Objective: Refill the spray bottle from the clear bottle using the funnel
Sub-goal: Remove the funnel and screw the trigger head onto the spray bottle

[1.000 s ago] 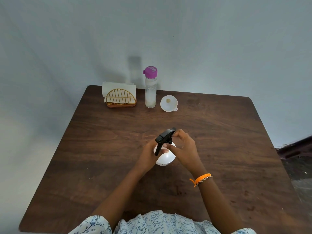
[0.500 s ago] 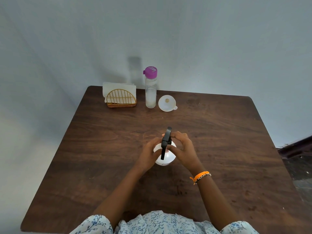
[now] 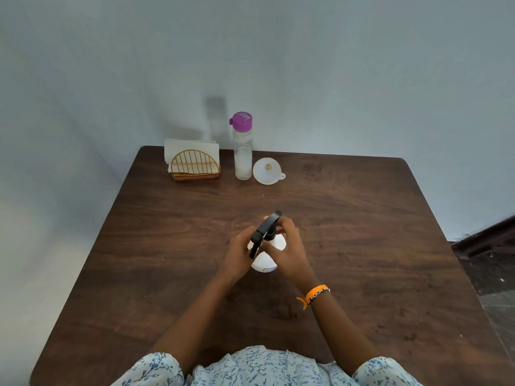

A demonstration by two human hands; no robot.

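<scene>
A white spray bottle [image 3: 264, 261] stands mid-table with its black trigger head [image 3: 264, 231] on top. My left hand [image 3: 239, 252] grips the bottle's left side. My right hand [image 3: 287, 249] has its fingers curled round the neck just under the black head. At the table's back stands the clear bottle [image 3: 243, 151] with a purple cap, partly filled with whitish liquid. The white funnel [image 3: 267, 171] lies just to its right, wide mouth turned toward me.
A gold wire napkin holder [image 3: 195, 165] with white napkins stands at the back left of the dark wooden table [image 3: 362, 246]. A grey wall rises right behind the table. Dark floor shows past the right edge.
The black trigger head has turned on the bottle: its nozzle swung from pointing toward me to slanting up and to the right. Both hands stay on the bottle.
</scene>
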